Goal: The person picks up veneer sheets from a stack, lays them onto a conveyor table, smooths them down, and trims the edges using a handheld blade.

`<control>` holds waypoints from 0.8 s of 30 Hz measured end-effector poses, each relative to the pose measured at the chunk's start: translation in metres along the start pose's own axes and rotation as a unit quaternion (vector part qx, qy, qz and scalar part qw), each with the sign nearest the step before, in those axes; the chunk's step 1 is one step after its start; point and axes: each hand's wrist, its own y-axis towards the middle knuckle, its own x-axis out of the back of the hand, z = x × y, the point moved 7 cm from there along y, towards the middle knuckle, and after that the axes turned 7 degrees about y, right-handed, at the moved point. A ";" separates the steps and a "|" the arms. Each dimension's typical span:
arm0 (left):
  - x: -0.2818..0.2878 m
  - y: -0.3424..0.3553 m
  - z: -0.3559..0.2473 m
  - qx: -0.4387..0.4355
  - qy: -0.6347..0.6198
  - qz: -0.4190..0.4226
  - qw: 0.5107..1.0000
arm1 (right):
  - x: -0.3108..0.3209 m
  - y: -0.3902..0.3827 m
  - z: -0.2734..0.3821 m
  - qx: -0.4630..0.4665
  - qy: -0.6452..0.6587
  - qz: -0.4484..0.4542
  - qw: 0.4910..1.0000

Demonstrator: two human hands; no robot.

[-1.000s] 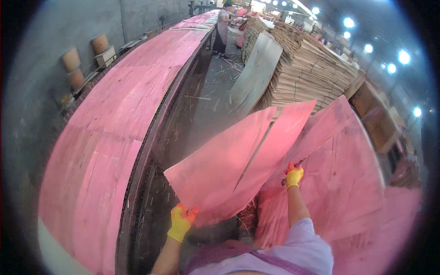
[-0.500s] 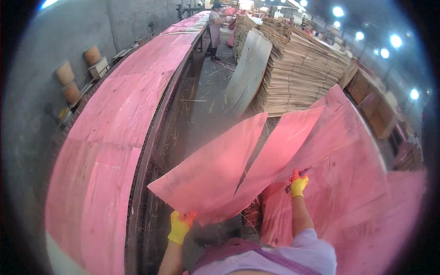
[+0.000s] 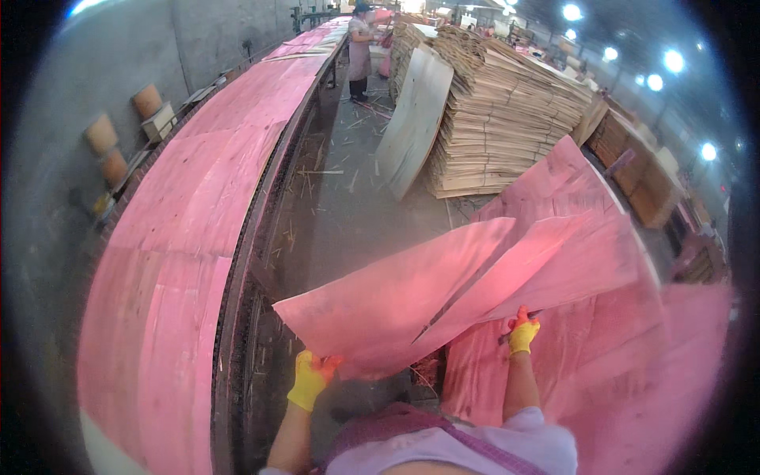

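Note:
A thin pink wood veneer sheet (image 3: 396,305), split by a long gap running from its far edge, is lifted in front of me. My left hand (image 3: 311,378), in a yellow glove with orange fingers, is closed on its near left edge. Gloved alike, my right hand (image 3: 522,330) is closed at the sheet's near edge farther right. A small dark thing pokes out on both sides of that fist; its kind is unclear. Beneath the sheet's right part lies a pile of pink veneer sheets (image 3: 586,356), partly hidden by it.
A long conveyor-like bench (image 3: 170,261) covered with pink sheets runs along the left. Ahead stands a tall stack of pale veneer (image 3: 507,119), with a curved pale sheet (image 3: 416,119) leaning on it. Wood scraps litter the floor (image 3: 332,206). Another person (image 3: 360,55) stands far ahead.
The lifted sheet has shifted right, its far edge now lower and reaching farther over the pink pile. Both hands stay at its near edge. My view has turned slightly.

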 end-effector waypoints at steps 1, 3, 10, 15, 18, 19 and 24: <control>-0.005 0.002 -0.002 -0.048 0.087 0.044 0.994 | 0.008 0.005 -0.002 -0.007 0.010 -0.014 1.000; -0.012 0.002 0.004 -0.091 0.178 0.084 0.976 | 0.000 -0.014 0.018 -0.040 -0.007 -0.019 0.999; -0.044 -0.001 0.014 -0.106 0.077 0.104 0.986 | 0.064 0.049 -0.029 -0.078 0.052 -0.116 0.989; -0.058 0.004 -0.009 -0.049 0.009 0.178 0.983 | 0.046 0.056 -0.053 -0.095 0.095 -0.035 0.990; -0.054 0.009 -0.016 -0.006 -0.049 0.085 0.995 | 0.061 0.062 -0.046 -0.072 0.060 -0.041 0.995; -0.062 0.014 -0.018 -0.001 -0.005 0.128 0.992 | 0.063 0.063 -0.037 -0.083 0.046 -0.043 0.995; -0.054 0.052 -0.029 -0.075 0.036 0.103 0.991 | 0.032 0.045 -0.042 -0.060 0.019 0.043 0.997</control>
